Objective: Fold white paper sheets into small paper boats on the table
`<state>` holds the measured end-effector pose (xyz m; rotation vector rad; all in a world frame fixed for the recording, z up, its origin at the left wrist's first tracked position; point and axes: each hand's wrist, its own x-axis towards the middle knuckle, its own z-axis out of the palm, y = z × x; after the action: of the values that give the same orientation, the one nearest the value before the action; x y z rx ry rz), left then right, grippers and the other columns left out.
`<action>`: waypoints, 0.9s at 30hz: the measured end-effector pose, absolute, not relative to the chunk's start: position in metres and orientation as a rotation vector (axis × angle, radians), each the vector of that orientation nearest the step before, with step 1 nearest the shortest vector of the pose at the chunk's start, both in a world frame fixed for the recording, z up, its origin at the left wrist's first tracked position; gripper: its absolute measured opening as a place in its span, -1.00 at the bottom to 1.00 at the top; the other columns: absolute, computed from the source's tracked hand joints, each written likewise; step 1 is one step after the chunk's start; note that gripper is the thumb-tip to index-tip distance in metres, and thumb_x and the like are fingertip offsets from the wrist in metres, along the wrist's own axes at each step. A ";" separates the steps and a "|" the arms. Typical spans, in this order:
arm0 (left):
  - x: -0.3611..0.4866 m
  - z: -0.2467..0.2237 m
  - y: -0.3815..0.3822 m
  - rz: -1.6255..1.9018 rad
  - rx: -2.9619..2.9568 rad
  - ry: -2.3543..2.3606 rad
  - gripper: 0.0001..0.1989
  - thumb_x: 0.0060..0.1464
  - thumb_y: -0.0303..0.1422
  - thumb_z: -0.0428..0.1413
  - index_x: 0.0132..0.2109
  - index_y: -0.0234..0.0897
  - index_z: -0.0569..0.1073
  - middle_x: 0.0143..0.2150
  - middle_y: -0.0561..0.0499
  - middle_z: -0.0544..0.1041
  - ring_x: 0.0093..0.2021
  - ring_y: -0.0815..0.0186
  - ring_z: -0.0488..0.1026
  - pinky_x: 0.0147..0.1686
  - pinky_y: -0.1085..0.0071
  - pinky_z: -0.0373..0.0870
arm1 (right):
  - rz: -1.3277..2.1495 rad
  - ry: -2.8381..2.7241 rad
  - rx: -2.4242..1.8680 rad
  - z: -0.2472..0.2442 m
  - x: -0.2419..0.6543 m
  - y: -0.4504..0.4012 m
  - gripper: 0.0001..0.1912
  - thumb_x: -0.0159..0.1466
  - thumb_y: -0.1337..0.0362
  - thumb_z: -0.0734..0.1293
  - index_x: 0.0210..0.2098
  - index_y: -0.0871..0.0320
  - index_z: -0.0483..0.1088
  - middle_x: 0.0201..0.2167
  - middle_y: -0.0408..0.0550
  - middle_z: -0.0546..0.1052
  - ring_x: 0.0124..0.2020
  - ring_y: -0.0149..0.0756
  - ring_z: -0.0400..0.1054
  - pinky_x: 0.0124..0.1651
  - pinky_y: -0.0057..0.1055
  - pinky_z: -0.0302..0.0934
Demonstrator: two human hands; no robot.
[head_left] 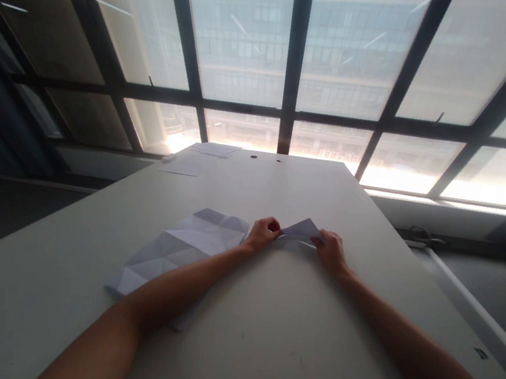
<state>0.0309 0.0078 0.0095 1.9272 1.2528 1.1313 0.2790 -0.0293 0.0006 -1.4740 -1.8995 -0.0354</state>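
A small folded sheet of paper [303, 229], with a pointed peak at its far side, is held just over the table between my two hands. My left hand [266, 231] pinches its left corner between thumb and fingers. At the right end, my right hand [330, 249] grips the paper with the thumb on the near side. To the left lies a larger sheet of creased paper [198, 238], marked with many fold lines; my left forearm crosses over it and hides part of it.
The white table [262, 317] stretches away to the windows [247, 36]. Several flat paper sheets [183, 165] lie at its far left end, near a dark round hole [253, 156]. A small dark mark [480, 354] sits near the right edge.
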 end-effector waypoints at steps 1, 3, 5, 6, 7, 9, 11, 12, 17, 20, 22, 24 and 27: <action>0.031 0.009 0.007 1.133 1.930 1.255 -0.94 -0.01 -0.42 0.21 -0.34 -0.35 0.54 -0.40 -0.01 0.57 -0.36 0.32 0.51 -0.34 0.46 0.41 | -0.034 -1.901 -1.469 0.001 0.279 -0.030 -0.90 0.25 0.30 0.37 -0.40 0.17 0.44 -0.44 -0.04 0.55 -0.35 -0.22 0.32 -0.21 -0.37 0.08; 0.031 0.009 0.007 1.127 1.949 1.253 -0.94 0.01 -0.43 0.20 -0.33 -0.34 0.53 -0.40 0.00 0.57 -0.36 0.32 0.52 -0.35 0.47 0.40 | -0.036 -1.898 -1.468 0.001 0.278 -0.031 -0.90 0.25 0.30 0.37 -0.40 0.17 0.44 -0.45 -0.04 0.54 -0.35 -0.22 0.32 -0.21 -0.37 0.08; 0.032 0.007 0.006 1.103 2.001 1.240 -0.95 0.02 -0.43 0.19 -0.32 -0.33 0.53 -0.39 0.00 0.58 -0.35 0.32 0.52 -0.34 0.48 0.40 | -0.035 -1.892 -1.473 0.002 0.278 -0.031 -0.88 0.26 0.30 0.36 -0.41 0.17 0.44 -0.46 -0.04 0.53 -0.35 -0.22 0.32 -0.20 -0.37 0.08; 0.032 0.006 0.006 1.087 2.033 1.232 -0.94 0.03 -0.41 0.20 -0.32 -0.32 0.53 -0.38 0.00 0.58 -0.35 0.32 0.52 -0.34 0.48 0.40 | -0.034 -1.888 -1.478 0.002 0.278 -0.031 -0.88 0.27 0.29 0.35 -0.41 0.17 0.44 -0.46 -0.04 0.53 -0.35 -0.21 0.32 -0.20 -0.37 0.09; 0.032 0.005 0.007 1.071 2.062 1.223 -0.92 0.04 -0.38 0.21 -0.30 -0.31 0.54 -0.37 0.00 0.59 -0.35 0.32 0.51 -0.33 0.47 0.39 | -0.034 -1.884 -1.484 0.002 0.278 -0.031 -0.87 0.27 0.29 0.34 -0.41 0.17 0.44 -0.45 -0.04 0.53 -0.35 -0.21 0.32 -0.20 -0.37 0.09; 0.033 0.004 0.007 1.042 2.103 1.210 -0.83 0.09 -0.27 0.21 -0.27 -0.30 0.56 -0.34 0.00 0.60 -0.34 0.31 0.51 -0.32 0.46 0.39 | -0.034 -1.873 -1.501 0.003 0.277 -0.032 -0.88 0.27 0.29 0.34 -0.39 0.17 0.44 -0.44 -0.04 0.53 -0.34 -0.21 0.32 -0.21 -0.37 0.09; 0.033 0.003 0.008 1.023 2.136 1.222 -0.72 0.18 -0.17 0.13 -0.26 -0.30 0.57 -0.34 -0.01 0.60 -0.35 0.29 0.50 -0.32 0.45 0.38 | -0.035 -1.863 -1.524 0.004 0.277 -0.032 -0.91 0.27 0.30 0.35 -0.37 0.16 0.45 -0.43 -0.04 0.54 -0.34 -0.21 0.33 -0.22 -0.37 0.10; 0.033 0.004 0.009 1.012 2.167 1.224 -0.66 0.22 -0.13 0.08 -0.28 -0.31 0.58 -0.35 -0.02 0.59 -0.35 0.29 0.49 -0.30 0.44 0.37 | -0.037 -1.859 -1.535 0.004 0.277 -0.032 -0.91 0.26 0.30 0.35 -0.37 0.16 0.45 -0.43 -0.04 0.55 -0.34 -0.21 0.33 -0.22 -0.37 0.09; 0.034 0.006 0.008 0.941 2.360 1.085 -0.55 0.32 -0.09 -0.05 -0.26 -0.28 0.60 -0.25 -0.06 0.58 -0.26 0.26 0.49 -0.19 0.40 0.38 | -0.046 -1.832 -1.576 0.004 0.278 -0.031 -0.92 0.26 0.29 0.36 -0.36 0.15 0.45 -0.42 -0.02 0.56 -0.35 -0.21 0.35 -0.24 -0.37 0.10; 0.034 0.004 0.008 0.946 2.392 1.059 -0.68 0.24 -0.11 0.10 -0.16 -0.26 0.61 -0.15 -0.08 0.58 -0.16 0.23 0.50 -0.10 0.38 0.39 | -0.039 -1.812 -1.602 0.004 0.279 -0.031 -0.92 0.26 0.27 0.34 -0.33 0.14 0.46 -0.41 -0.01 0.57 -0.36 -0.20 0.36 -0.27 -0.38 0.10; 0.034 0.002 0.007 0.969 2.402 1.069 -0.73 0.12 -0.17 0.23 -0.13 -0.26 0.60 -0.12 -0.07 0.57 -0.13 0.21 0.50 -0.06 0.36 0.40 | -0.029 -1.795 -1.615 0.004 0.280 -0.031 -0.90 0.26 0.26 0.33 -0.31 0.14 0.47 -0.40 0.00 0.58 -0.36 -0.20 0.37 -0.28 -0.38 0.11; 0.034 0.001 0.007 0.996 2.393 1.079 -0.73 0.03 -0.28 0.29 -0.11 -0.26 0.58 -0.11 -0.06 0.56 -0.14 0.22 0.50 -0.06 0.37 0.40 | -0.015 -1.779 -1.623 0.004 0.280 -0.031 -0.89 0.26 0.25 0.32 -0.29 0.14 0.48 -0.39 0.01 0.58 -0.36 -0.19 0.38 -0.29 -0.38 0.11; 0.034 0.002 0.006 1.008 2.324 1.133 -0.81 0.04 -0.41 0.24 -0.14 -0.27 0.56 -0.18 -0.02 0.57 -0.21 0.28 0.50 -0.14 0.41 0.41 | 0.000 -1.769 -1.624 0.003 0.280 -0.031 -0.88 0.26 0.24 0.31 -0.30 0.14 0.47 -0.38 0.01 0.59 -0.35 -0.19 0.38 -0.28 -0.38 0.11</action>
<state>0.0336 0.0061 0.0019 2.3237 1.1327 1.0075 0.2801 -0.0306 0.0033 -1.6238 -1.7687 -0.0001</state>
